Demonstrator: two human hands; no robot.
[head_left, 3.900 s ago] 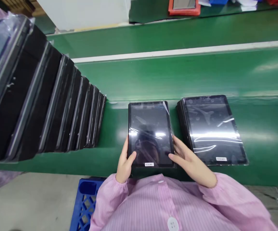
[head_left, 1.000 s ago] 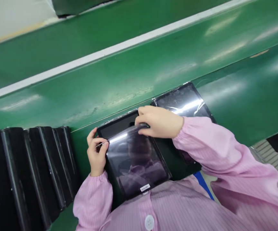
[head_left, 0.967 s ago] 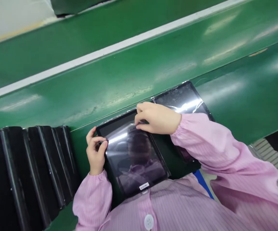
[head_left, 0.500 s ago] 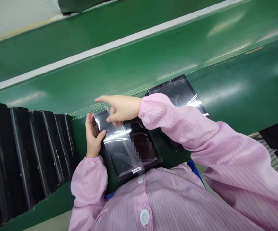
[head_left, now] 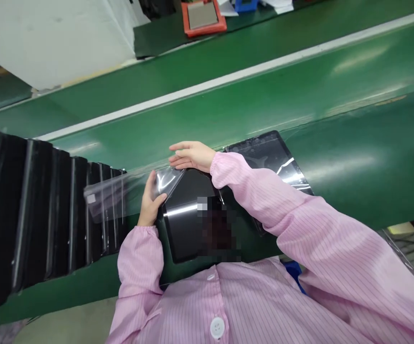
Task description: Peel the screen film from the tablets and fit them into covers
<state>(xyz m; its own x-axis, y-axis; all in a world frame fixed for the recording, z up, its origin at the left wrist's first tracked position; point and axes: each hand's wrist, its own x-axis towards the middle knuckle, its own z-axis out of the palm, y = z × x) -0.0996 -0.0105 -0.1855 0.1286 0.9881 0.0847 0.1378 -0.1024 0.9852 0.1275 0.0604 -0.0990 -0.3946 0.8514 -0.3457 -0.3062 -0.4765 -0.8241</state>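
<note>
A dark tablet (head_left: pixel 183 229) lies on the green surface before me, its screen reflecting light. Clear protective film (head_left: pixel 135 191) still covers its upper left corner, and the rest is folded away to the left, with a small white label at its far end. My left hand (head_left: pixel 151 203) grips the tablet's left edge, thumb on top, partly behind the film. Over the upper edge, my right hand (head_left: pixel 194 155) has its fingers stretched out beside the film's fold; its thumb is hard to make out. A second tablet (head_left: pixel 282 160), under film, lies to the right, partly behind my right sleeve.
A row of dark tablets or panels (head_left: pixel 61 210) stands upright at the left, beneath the film's free end. Beyond the green surface runs a white strip (head_left: pixel 192 91). An orange-red tray (head_left: pixel 204 31) sits at the back, near a white box (head_left: pixel 59 38).
The film has been peeled from most of the tablet and swung left over my left hand. My right hand went from pointing to flatter, stretched fingers. The view has shifted, showing more at the back.
</note>
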